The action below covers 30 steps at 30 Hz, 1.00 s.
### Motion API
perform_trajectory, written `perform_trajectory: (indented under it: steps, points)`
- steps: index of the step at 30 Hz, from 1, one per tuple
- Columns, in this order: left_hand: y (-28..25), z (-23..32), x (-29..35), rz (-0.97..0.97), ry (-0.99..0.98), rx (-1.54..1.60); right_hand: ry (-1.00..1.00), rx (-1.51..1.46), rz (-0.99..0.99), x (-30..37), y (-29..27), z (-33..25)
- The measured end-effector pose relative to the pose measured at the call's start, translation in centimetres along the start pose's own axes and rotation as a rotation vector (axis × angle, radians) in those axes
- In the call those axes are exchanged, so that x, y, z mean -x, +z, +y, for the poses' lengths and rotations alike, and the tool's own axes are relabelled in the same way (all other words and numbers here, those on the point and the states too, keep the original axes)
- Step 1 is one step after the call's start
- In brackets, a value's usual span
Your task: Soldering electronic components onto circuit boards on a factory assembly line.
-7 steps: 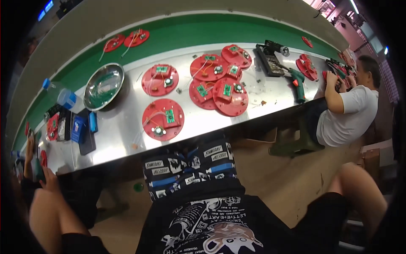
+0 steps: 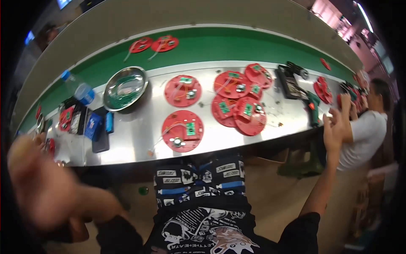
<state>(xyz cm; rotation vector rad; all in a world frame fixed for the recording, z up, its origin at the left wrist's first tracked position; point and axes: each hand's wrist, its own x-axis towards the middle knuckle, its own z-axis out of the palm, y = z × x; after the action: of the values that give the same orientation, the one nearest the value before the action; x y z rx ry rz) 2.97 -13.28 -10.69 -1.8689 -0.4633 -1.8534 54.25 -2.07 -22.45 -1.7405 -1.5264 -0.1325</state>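
Hands hold nothing. Left hand (image 2: 40,182) is blurred, its grip unreadable; right hand (image 2: 333,131) spreads open, beyond the red discs (image 2: 239,106).

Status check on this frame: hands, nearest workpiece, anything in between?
Left hand raised, blurred, empty. Right hand raised at bench edge, holding nothing. Nearest red disc lies untouched on steel bench. Nothing between.
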Motion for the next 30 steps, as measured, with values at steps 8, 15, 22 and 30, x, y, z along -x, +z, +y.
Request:
perform_trajectory:
  steps: [8, 15, 22, 30]
  points:
    - [3.5, -1.8, 17.5, -0.851, -0.843, -0.326, 0.232, 0.346, -0.269, -2.9, 7.5, 11.4]
    - [3.6, -2.2, 19.7, -0.898, -0.798, -0.432, 0.520, -0.277, -0.374, -7.1, 7.4, 17.0]
    - [3.7, -3.3, 18.2, -0.815, -0.775, -0.251, 0.671, -1.201, -0.379, 0.4, 1.3, 16.0]
    - [-4.0, -20.4, 17.9, -0.819, -0.738, -0.651, 0.388, -1.871, -0.303, 6.7, 9.9, 0.0]
